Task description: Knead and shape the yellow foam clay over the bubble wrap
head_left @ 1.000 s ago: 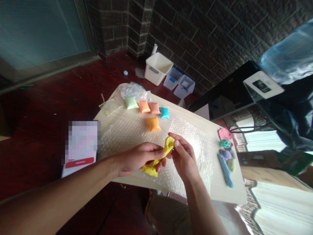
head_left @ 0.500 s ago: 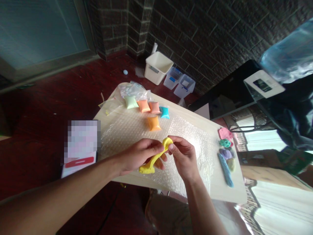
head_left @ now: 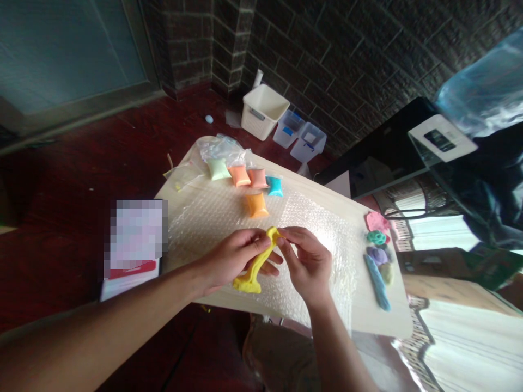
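Note:
A long strip of yellow modelling clay (head_left: 256, 265) hangs between my hands over the table, its wider lower end drooping below my left hand. My left hand (head_left: 239, 251) grips the strip near its top, thumb in front and fingers partly hidden behind. Thumb and index finger of my right hand (head_left: 307, 260) pinch the upper end. Beyond my hands an orange clay packet (head_left: 256, 205) lies on bubble wrap (head_left: 204, 218). Behind it sit a pale green packet (head_left: 218, 169), two peach-orange packets (head_left: 240, 176) and a turquoise packet (head_left: 275, 187).
Shaped clay pieces lie at the table's right: pink (head_left: 376, 222), green (head_left: 376, 237), purple (head_left: 376, 255) and a blue roll (head_left: 378, 283). Clear plastic bags (head_left: 223, 148) crumple at the far edge. A white bin (head_left: 263, 111) and two clear boxes (head_left: 308, 142) stand on the floor.
My right hand's fingertips have shifted on the clay's upper end, which now bends differently and sits slightly further left. My left hand keeps its grip almost in place.

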The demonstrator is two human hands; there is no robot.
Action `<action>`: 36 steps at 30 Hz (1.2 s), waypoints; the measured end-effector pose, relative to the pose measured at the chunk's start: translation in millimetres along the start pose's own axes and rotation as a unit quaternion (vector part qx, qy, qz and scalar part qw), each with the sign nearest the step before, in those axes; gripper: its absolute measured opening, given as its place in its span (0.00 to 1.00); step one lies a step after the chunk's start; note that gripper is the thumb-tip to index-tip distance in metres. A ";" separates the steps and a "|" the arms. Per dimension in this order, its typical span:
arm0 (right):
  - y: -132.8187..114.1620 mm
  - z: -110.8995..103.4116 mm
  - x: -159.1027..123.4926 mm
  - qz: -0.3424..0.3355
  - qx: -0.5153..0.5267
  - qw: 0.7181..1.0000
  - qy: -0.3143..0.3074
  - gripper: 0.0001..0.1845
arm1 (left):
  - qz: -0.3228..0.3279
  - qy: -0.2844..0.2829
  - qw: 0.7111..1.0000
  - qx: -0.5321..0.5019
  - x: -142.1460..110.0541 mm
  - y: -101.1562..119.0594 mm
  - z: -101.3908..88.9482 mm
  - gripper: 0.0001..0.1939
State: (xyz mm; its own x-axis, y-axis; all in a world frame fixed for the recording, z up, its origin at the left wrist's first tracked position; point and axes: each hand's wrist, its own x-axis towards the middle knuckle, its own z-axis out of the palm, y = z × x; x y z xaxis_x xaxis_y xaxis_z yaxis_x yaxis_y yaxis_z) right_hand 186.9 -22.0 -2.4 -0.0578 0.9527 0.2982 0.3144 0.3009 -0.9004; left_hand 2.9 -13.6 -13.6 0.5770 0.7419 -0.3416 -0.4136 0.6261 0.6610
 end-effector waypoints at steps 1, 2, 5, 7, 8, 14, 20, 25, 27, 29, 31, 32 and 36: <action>0.2 0.7 -0.3 0.017 0.018 1.000 -0.001 0.10 | 0.011 -0.001 1.000 -0.005 0.6 -0.1 0.5 0.18; 0.4 1.6 -0.6 0.041 0.044 0.998 -0.003 0.14 | 0.024 -0.002 1.000 -0.009 1.3 -0.1 0.9 0.18; 1.4 4.2 -1.2 0.110 0.121 0.986 -0.015 0.22 | 0.054 0.007 0.999 -0.003 2.8 0.3 1.3 0.17; 2.5 5.2 -1.3 0.124 0.132 0.983 -0.023 0.19 | 0.055 0.016 0.998 0.010 2.9 0.4 0.8 0.18; 3.0 5.4 -1.4 0.123 0.128 0.984 -0.023 0.16 | 0.057 0.021 0.998 0.021 2.8 0.4 0.3 0.18; 1.0 4.7 -0.7 0.127 0.139 0.981 -0.044 0.11 | 0.151 0.052 0.976 0.151 1.1 4.0 -6.2 0.21; 0.0 2.3 0.6 0.154 0.180 0.970 -0.047 0.11 | 0.152 0.025 0.978 0.140 3.9 7.6 -7.6 0.19; 5.6 1.8 -1.4 0.169 0.219 0.960 -0.035 0.12 | 0.158 0.040 0.978 0.134 5.2 5.7 -7.7 0.17; 6.3 2.2 -1.9 0.176 0.227 0.957 -0.033 0.11 | 0.157 0.039 0.979 0.127 5.0 5.3 -8.2 0.16; 5.9 2.3 -1.8 0.181 0.230 0.956 -0.031 0.10 | 0.158 0.037 0.979 0.123 4.7 5.4 -8.6 0.15; 4.6 2.4 -1.3 0.183 0.232 0.955 -0.032 0.08 | 0.162 0.037 0.979 0.122 4.3 5.7 -8.5 0.13; 3.9 2.4 -1.0 0.184 0.232 0.955 -0.032 0.08 | 0.166 0.037 0.978 0.125 4.2 5.9 -8.3 0.13; 1.2 3.3 0.0 0.177 0.229 0.957 -0.028 0.09 | 0.199 0.027 0.968 0.152 3.2 6.5 -7.4 0.11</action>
State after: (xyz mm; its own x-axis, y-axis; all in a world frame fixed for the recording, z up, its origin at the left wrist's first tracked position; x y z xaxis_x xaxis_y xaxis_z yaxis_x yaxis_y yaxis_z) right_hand 184.2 -21.5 -4.5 -0.0786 0.9953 -0.0559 -0.1249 -0.0655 -0.9900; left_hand -3.1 -5.4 -15.3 0.3730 0.9265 -0.0485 -0.3638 0.1942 0.9110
